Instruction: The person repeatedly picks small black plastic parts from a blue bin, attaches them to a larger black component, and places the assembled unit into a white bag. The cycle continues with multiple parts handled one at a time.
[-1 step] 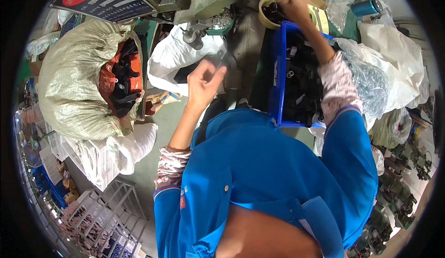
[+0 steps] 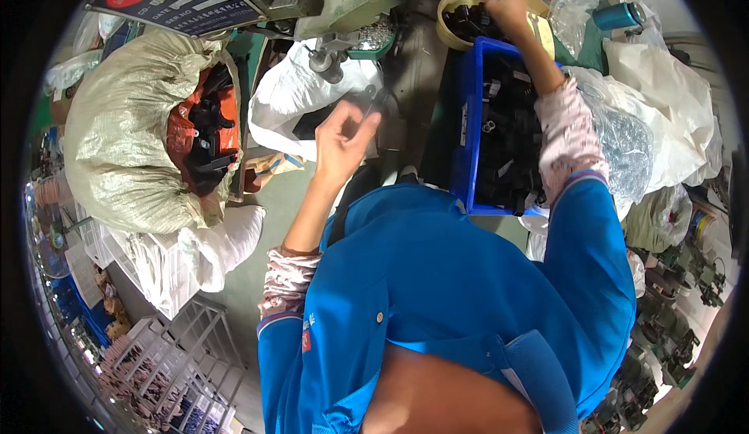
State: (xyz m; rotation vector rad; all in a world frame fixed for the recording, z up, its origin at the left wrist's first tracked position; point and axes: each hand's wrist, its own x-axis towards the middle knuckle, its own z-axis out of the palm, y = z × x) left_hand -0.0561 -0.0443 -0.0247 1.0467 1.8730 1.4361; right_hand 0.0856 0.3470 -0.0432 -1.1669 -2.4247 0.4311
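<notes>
My left hand (image 2: 341,142) is raised in front of my body, thumb and fingers pinching a small, dark, flat piece (image 2: 372,100) with a rounded end. Its exact kind is too small to tell. Beyond it stands a grey metal machine part (image 2: 324,64). My right hand (image 2: 505,9) reaches far forward, fingers curled, at the right side of a cream-yellow bowl (image 2: 447,34) of black parts (image 2: 468,22). Whatever those fingers hold, if anything, is hidden. Under my right forearm sits a blue bin (image 2: 468,126) filled with black plastic parts (image 2: 503,141).
At left bulges a large woven sack (image 2: 117,133) with black pieces in an orange liner. A white sack (image 2: 273,94) lies near my left hand. Plastic bags (image 2: 624,141) crowd the right, below a teal cylinder (image 2: 616,16). A green tray (image 2: 373,50) holds small shiny parts.
My right hand has shifted slightly to the right and away from over the bowl, showing more of the black parts. My left hand stays in place with its dark piece.
</notes>
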